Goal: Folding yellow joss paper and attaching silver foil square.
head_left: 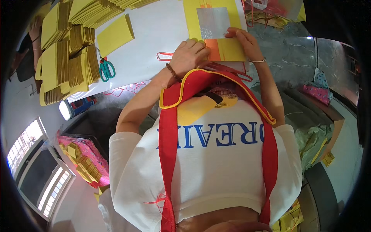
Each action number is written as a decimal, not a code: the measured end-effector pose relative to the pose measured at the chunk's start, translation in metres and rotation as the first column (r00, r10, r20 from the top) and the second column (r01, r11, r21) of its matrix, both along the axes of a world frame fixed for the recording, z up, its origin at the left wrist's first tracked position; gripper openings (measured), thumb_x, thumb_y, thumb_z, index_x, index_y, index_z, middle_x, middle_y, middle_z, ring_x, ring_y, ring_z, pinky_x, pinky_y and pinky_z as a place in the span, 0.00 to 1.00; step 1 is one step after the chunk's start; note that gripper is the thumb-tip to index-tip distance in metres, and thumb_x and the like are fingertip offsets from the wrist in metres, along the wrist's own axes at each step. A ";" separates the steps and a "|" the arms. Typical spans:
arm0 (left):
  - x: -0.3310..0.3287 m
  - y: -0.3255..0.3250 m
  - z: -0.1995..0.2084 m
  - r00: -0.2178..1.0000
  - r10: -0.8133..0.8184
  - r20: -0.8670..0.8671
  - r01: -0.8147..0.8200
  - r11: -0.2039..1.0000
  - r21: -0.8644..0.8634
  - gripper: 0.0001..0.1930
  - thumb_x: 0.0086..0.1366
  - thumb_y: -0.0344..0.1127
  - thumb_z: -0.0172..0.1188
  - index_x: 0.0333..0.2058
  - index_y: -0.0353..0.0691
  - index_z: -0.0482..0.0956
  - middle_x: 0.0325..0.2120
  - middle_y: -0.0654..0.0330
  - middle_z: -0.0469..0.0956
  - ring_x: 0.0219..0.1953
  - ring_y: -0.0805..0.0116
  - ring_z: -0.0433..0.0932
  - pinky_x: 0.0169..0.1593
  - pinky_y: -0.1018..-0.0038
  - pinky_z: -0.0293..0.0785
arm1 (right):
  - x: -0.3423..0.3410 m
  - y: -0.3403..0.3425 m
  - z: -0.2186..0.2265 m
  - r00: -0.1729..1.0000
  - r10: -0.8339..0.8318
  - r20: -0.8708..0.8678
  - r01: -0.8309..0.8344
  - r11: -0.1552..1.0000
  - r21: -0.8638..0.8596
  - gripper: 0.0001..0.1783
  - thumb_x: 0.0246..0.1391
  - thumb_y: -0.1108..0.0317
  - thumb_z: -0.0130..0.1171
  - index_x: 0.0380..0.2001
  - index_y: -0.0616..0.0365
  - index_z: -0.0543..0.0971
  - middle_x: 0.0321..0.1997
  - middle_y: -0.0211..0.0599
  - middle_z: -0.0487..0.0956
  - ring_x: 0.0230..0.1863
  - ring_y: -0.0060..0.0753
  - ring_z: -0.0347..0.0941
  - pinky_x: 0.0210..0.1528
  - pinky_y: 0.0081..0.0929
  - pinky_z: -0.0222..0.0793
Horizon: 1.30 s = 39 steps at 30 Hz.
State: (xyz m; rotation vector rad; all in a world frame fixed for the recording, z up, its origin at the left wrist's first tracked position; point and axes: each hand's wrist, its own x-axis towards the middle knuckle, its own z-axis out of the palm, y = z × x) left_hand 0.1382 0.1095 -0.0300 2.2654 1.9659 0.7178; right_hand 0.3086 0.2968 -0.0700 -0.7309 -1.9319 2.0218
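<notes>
A yellow paper sheet (188,19) with a silver foil square (215,23) and an orange patch (212,49) lies on the white tabletop in front of me. My left hand (189,56) is at the sheet's left side, its bent fingers closed on the paper by the orange patch; the fingertips are partly hidden. On the right side my right hand (245,41) grips the sheet, with curled fingertips at the foil's lower right corner. A red-rimmed object (165,57) lies just left of my left wrist. Red straps (232,69) run below the sheet.
Stacks of folded yellow paper (58,58) crowd the table's left end, beside a single folded yellow paper piece (115,35) and green-handled scissors (107,70). Another person's hand (35,29) shows at the far left. A pink bag with yellow bundles (85,160) sits lower left.
</notes>
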 end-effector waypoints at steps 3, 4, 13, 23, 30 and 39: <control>-0.005 0.002 -0.002 0.962 -0.052 0.269 0.058 0.998 -0.014 0.10 0.52 0.38 0.58 0.32 0.42 0.73 0.29 0.60 0.72 0.34 0.61 0.71 0.36 0.68 0.67 | 0.001 0.007 -0.008 0.991 0.033 -0.126 -0.032 0.999 0.003 0.25 0.62 0.53 0.35 0.52 0.60 0.68 0.46 0.38 0.75 0.50 0.30 0.68 0.55 0.27 0.60; -0.007 0.004 0.000 0.936 -0.002 0.352 0.034 0.996 -0.083 0.09 0.54 0.38 0.57 0.31 0.41 0.74 0.26 0.59 0.74 0.31 0.60 0.73 0.35 0.68 0.69 | 0.001 0.004 -0.003 0.992 0.031 -0.126 -0.031 1.000 0.001 0.25 0.62 0.53 0.35 0.52 0.60 0.68 0.46 0.38 0.75 0.50 0.30 0.68 0.55 0.27 0.60; -0.022 0.014 0.004 0.790 0.277 0.546 -0.009 0.897 -0.442 0.12 0.58 0.43 0.55 0.32 0.41 0.79 0.21 0.56 0.77 0.23 0.64 0.75 0.29 0.71 0.69 | 0.000 0.000 0.009 0.990 -0.001 -0.141 -0.026 0.982 -0.189 0.41 0.57 0.37 0.21 0.58 0.60 0.58 0.52 0.42 0.71 0.57 0.35 0.64 0.60 0.29 0.55; -0.031 0.018 -0.007 0.528 0.344 0.777 0.088 0.888 -0.452 0.11 0.57 0.39 0.57 0.31 0.37 0.79 0.17 0.65 0.74 0.21 0.81 0.69 0.26 0.81 0.65 | 0.002 0.006 -0.005 0.957 0.037 -0.288 -0.117 0.957 -0.267 0.41 0.56 0.36 0.26 0.58 0.59 0.60 0.51 0.43 0.72 0.54 0.35 0.65 0.59 0.30 0.56; -0.034 0.019 -0.009 0.515 0.382 0.767 0.131 0.850 -0.511 0.10 0.58 0.35 0.55 0.31 0.34 0.78 0.18 0.71 0.70 0.20 0.85 0.62 0.23 0.85 0.58 | 0.004 0.007 -0.009 0.962 0.046 -0.268 -0.078 0.991 -0.108 0.40 0.56 0.35 0.27 0.57 0.56 0.62 0.50 0.44 0.72 0.55 0.35 0.65 0.59 0.30 0.55; -0.037 0.024 -0.013 0.531 0.363 0.766 0.104 0.869 -0.484 0.10 0.58 0.35 0.54 0.31 0.34 0.78 0.18 0.70 0.70 0.21 0.85 0.64 0.25 0.84 0.60 | 0.005 0.010 -0.012 0.968 0.066 -0.241 -0.068 0.998 0.000 0.27 0.56 0.53 0.49 0.54 0.58 0.65 0.48 0.39 0.73 0.51 0.27 0.67 0.54 0.26 0.61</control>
